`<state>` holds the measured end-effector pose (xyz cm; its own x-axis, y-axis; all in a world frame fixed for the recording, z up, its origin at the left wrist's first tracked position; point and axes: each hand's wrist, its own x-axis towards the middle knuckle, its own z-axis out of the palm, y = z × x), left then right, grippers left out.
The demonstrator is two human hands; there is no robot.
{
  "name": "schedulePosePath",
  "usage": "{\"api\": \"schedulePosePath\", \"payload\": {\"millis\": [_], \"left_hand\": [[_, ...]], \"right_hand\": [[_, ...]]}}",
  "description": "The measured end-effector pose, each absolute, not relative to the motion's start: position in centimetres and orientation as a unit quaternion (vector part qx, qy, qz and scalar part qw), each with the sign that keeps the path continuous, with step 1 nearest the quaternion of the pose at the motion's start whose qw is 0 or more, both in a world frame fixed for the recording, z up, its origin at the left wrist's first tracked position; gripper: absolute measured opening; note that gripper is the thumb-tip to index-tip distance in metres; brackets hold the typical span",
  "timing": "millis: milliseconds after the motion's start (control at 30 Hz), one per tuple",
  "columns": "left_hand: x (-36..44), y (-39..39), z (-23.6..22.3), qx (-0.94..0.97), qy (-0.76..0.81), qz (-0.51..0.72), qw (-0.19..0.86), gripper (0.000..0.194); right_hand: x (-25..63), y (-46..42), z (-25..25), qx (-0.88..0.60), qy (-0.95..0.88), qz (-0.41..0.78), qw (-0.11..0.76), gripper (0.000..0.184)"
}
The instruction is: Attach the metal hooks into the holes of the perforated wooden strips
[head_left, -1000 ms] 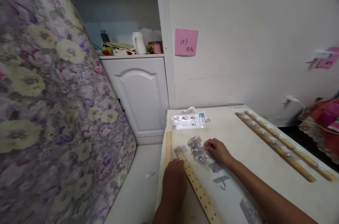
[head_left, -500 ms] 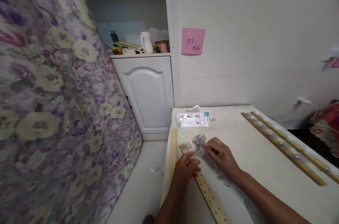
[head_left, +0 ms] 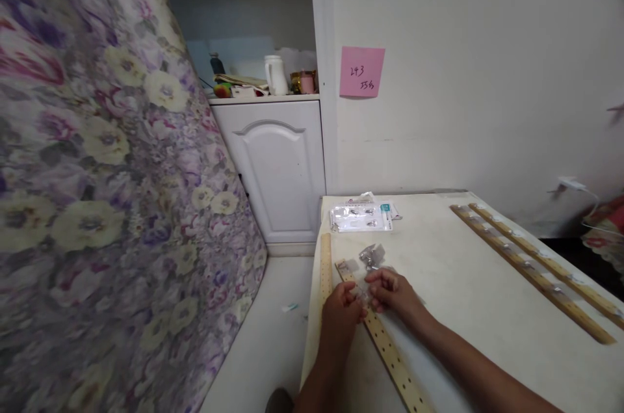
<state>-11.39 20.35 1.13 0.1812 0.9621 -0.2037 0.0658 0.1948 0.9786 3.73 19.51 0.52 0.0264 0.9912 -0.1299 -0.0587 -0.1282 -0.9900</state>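
Observation:
A small clear plastic piece (head_left: pixel 363 294) is pinched between the fingertips of both hands. My left hand (head_left: pixel 341 310) is closed at its left edge, over a pale wooden strip (head_left: pixel 392 356) with rows of dark holes. My right hand (head_left: pixel 396 296) pinches the piece from the right. Just beyond the fingers lies a small heap of metal hooks with clear pads (head_left: pixel 371 255). At the strip's far end rests another clear square pad (head_left: pixel 349 265). A second holed strip (head_left: pixel 325 265) lies along the table's left edge.
Clear blister packaging (head_left: pixel 361 218) lies at the back of the white table (head_left: pixel 429 244). Two wooden strips bearing several hooks (head_left: pixel 529 263) lie at the right. A floral curtain (head_left: pixel 121 205) hangs left, beside a white cabinet (head_left: pixel 277 172).
My right hand has come away from the heap of hooks and moved toward my left hand, with the clear piece now between them. The view has shifted slightly.

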Motion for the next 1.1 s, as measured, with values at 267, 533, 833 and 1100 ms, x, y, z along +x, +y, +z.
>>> {"api": "schedulePosePath", "payload": {"millis": [267,533,833,1100], "left_hand": [[-13.9,19.7,2.7,0.722,0.603,0.257,0.223,0.03],[-13.5,18.3,3.1,0.783,0.592,0.118,0.149,0.034],[-12.7,17.9,2.2,0.809,0.573,0.078,0.104,0.045],[-12.4,18.1,1.5,0.821,0.564,0.06,0.07,0.044]], "right_hand": [[2.5,21.6,-1.2,-0.58,-0.45,0.474,0.485,0.015],[2.2,21.6,-1.5,-0.599,-0.466,0.427,0.491,0.013],[1.8,21.6,-1.7,-0.621,-0.438,0.425,0.492,0.016],[1.8,21.4,-2.1,-0.641,-0.445,0.395,0.484,0.021]]}}
